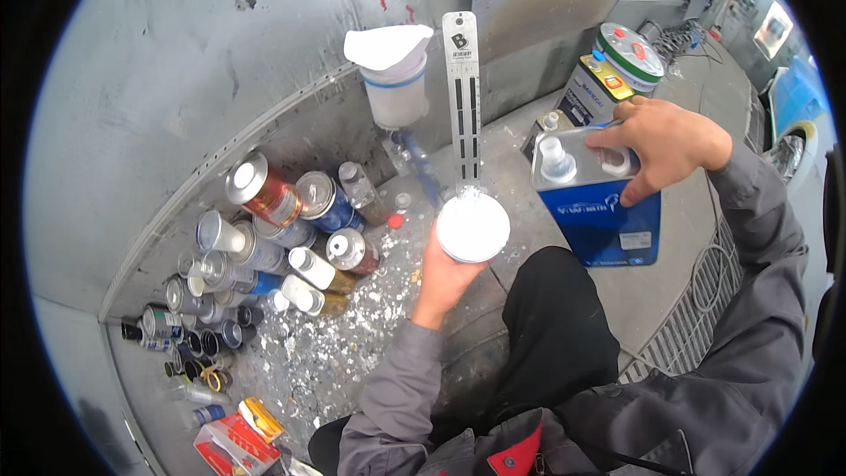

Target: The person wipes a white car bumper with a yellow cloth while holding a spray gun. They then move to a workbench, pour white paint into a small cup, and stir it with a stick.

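My left hand (445, 273) is closed round a cup (473, 234) filled with white liquid, probably paint. A metal mixing ruler with long slots (463, 97) rises from the far side of the cup; its lower end is hidden. To the right, my right hand (665, 145) grips the top of a blue rectangular metal can (604, 220) with a clear plastic spout. The thumb lies against the can's upper side, and the fingers reach over its top near the handle. The can appears slightly tilted.
Several paint cans and bottles (322, 203) crowd the left wall. A white cup with a paper strainer (388, 79) hangs on the wall ahead. Beyond the blue can stand a dark rectangular can (592, 92) and a round tin (630, 53). A red box (236, 447) lies lower left.
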`<act>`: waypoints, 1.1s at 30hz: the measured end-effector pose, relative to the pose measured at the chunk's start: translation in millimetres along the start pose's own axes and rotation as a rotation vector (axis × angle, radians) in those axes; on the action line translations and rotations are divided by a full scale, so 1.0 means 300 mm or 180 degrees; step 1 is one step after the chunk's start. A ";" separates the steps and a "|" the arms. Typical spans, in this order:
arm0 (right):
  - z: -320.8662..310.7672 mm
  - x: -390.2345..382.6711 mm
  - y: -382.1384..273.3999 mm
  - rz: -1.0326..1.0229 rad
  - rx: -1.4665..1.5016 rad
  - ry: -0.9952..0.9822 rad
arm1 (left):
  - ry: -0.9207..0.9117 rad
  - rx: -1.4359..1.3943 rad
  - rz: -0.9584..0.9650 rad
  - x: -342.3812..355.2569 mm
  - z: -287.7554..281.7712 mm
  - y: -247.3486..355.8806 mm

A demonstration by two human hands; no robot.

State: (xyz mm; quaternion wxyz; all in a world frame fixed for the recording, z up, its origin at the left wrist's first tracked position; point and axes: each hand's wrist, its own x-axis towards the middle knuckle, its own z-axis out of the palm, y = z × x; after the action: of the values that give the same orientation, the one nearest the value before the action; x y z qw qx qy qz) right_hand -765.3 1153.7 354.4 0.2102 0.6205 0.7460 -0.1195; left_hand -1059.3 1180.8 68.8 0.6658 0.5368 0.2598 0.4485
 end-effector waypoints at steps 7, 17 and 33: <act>0.019 -0.047 -0.122 -0.0469 -0.0682 -0.0276 | -0.0033 -0.0062 0.0064 0.028 0.095 -0.024; 0.013 0.046 -0.269 -0.0273 -0.0906 -0.0874 | 0.0065 0.0240 0.0119 -0.013 0.099 -0.093; -0.015 0.143 -0.364 0.0009 -0.1135 -0.1520 | 0.0374 0.0597 0.0321 -0.021 0.081 -0.163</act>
State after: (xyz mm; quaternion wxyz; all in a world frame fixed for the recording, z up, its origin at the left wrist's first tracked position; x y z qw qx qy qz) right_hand -878.6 1171.1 329.7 0.4856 0.5292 0.6838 -0.1288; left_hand -1026.5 1162.7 28.7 0.5728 0.5819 0.3118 0.4859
